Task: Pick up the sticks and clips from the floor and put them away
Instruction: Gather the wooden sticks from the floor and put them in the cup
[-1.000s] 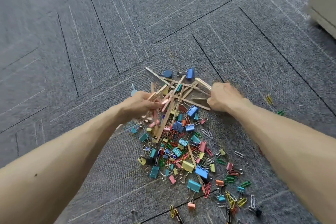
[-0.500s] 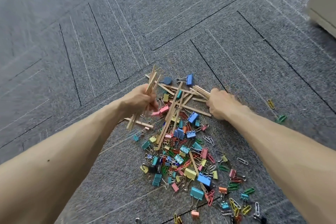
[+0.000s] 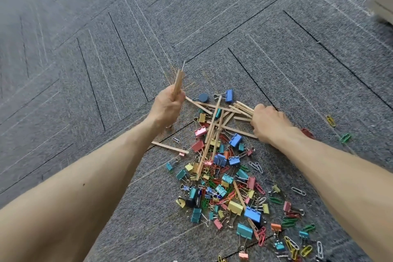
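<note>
**Both hands on sticks; clips spread on the floor**

Left hand (image 3: 168, 108) was raised just left of the heap, its grip closed around a bundle of sticks (image 3: 178, 83) held nearly upright, the tips poking out above the fist. Right hand (image 3: 269, 122) was low at the heap's right edge, knuckles up, fingers curled over the ends of several flat sticks (image 3: 244, 107) that fanned out to the left. Could not tell how many it held.

More loose sticks (image 3: 209, 140) lay crossed over the top of the heap, two long ones running down through it. One single stick (image 3: 170, 147) lay apart on the grey carpet floor (image 3: 106, 49), beneath the left forearm.

Binder clips and paper clips (image 3: 229, 187) in blue, teal, pink, yellow, green and orange lay thick between the two forearms and spread towards the near edge. A blue binder clip (image 3: 229, 95) and a dark round disc (image 3: 203, 97) sat at the far end. A yellow paper clip (image 3: 330, 120) and a green paper clip (image 3: 345, 138) lay well apart, right of the right wrist.
</note>
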The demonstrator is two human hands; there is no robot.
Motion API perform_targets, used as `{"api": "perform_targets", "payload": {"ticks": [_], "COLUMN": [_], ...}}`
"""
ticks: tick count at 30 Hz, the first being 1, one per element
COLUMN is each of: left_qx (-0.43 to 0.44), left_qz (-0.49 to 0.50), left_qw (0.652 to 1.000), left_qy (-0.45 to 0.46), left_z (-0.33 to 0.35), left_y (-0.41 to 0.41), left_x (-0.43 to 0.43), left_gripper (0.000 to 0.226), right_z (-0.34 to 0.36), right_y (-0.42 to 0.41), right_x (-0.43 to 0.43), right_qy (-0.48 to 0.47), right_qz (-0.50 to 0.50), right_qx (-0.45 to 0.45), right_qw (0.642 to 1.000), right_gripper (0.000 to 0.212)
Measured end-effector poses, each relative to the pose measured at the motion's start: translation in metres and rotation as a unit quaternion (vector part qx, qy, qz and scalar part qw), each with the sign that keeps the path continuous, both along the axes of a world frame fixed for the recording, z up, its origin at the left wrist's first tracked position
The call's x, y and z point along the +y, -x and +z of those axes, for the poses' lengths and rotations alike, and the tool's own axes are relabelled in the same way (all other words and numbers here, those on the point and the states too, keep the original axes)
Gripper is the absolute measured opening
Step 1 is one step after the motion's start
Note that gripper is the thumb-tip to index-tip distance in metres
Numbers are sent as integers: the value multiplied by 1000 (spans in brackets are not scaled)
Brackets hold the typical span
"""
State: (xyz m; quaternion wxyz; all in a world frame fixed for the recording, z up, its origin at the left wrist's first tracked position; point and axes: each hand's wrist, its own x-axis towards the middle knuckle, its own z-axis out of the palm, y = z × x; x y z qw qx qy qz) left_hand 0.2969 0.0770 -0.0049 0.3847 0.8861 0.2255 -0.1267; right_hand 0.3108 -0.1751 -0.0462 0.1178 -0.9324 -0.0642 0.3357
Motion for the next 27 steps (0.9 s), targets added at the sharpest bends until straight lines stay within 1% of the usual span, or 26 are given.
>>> {"api": "perform_targets", "payload": {"ticks": [1, 2, 3, 4, 6, 8, 9, 11, 13, 16, 20, 23, 27], "left_qx": [0, 8, 23, 39, 40, 36, 39, 46, 56, 64, 80, 55, 12], "left_qz": [-36, -71, -103, -131, -176, -198, -201, -205, -203, -204, -183, -169, -218], "left_qw": [998, 991, 984, 977, 963, 951, 948, 940, 941, 948, 964, 969, 958], "left_qy": [-58, -110, -144, -162, -199, -233, -246, -270, -266, -233, -176, -173, -186], "left_z": [-5, -9, -16, -21, -29, -34, -36, -37, -33, -27, -24, -20, -13], "left_y": [-4, -9, -12, -14, -18, -19, -18, -16, -12, -8, -4, -9, -23], "left_x": [1, 0, -1, -3, -9, -11, -10, -6, 0, 12, 25, 25, 11], "left_gripper": [4, 13, 26, 29, 16, 5, 6, 17, 22, 27, 26, 29, 34], "right_z": [-1, -2, -3, -4, -6, -6, -6, -6, -6, -6, -4, -4, -6], "right_y": [0, 0, 1, 1, 2, 3, 3, 4, 4, 4, 4, 3, 3], "right_x": [0, 0, 0, 1, 2, 2, 2, 1, 1, 1, 2, 2, 2], "right_qy": [0, 1, 1, 1, -2, -4, -4, -3, -3, -1, 6, 13, 15], "right_qz": [0, -3, -6, -9, -11, -11, -10, -10, -10, -11, -13, -14, -21], "right_qx": [-6, -12, -16, -20, -24, -24, -25, -27, -28, -29, -26, -23, -26], "right_qw": [1000, 1000, 1000, 1000, 1000, 1000, 1000, 1000, 1000, 1000, 1000, 1000, 999], "right_gripper": [24, 24, 25, 25, 23, 22, 22, 22, 21, 21, 20, 18, 15]}}
